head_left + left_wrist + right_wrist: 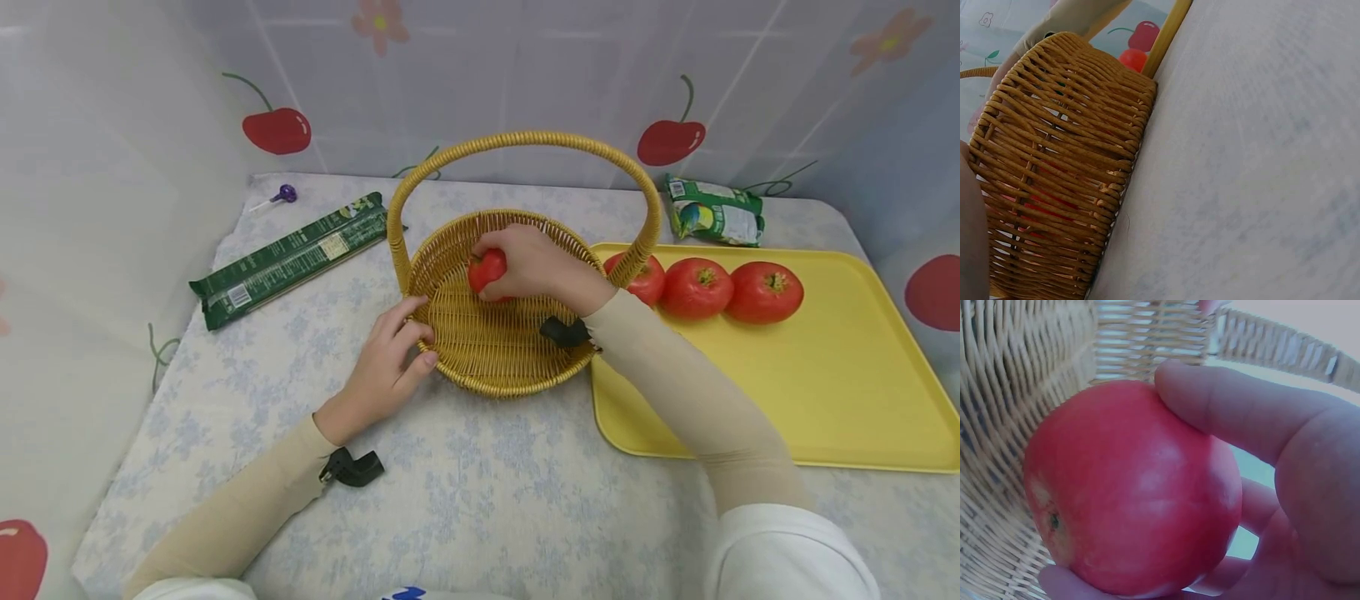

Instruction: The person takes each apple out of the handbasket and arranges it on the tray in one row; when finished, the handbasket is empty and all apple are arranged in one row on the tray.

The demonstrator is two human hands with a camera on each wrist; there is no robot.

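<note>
A red apple (487, 270) is held inside the round wicker basket (495, 387), gripped by my right hand (528, 260). Close up in the right wrist view, the thumb lies over the top of the apple (1135, 494) and the other fingers wrap behind and below it. My left hand (386, 367) holds the basket's left rim, fingers curled over the edge and thumb on the near side. From the left wrist, the woven wall of the basket (1063, 162) fills much of the view, and red shows through its gaps.
A yellow tray (765, 400) at the right carries a row of apples (697, 287) along its far edge. Behind it lies a green snack bag (716, 212). Left of the basket are a long green package (292, 260) and a purple lollipop (285, 193). The basket's tall handle (525, 139) arches overhead.
</note>
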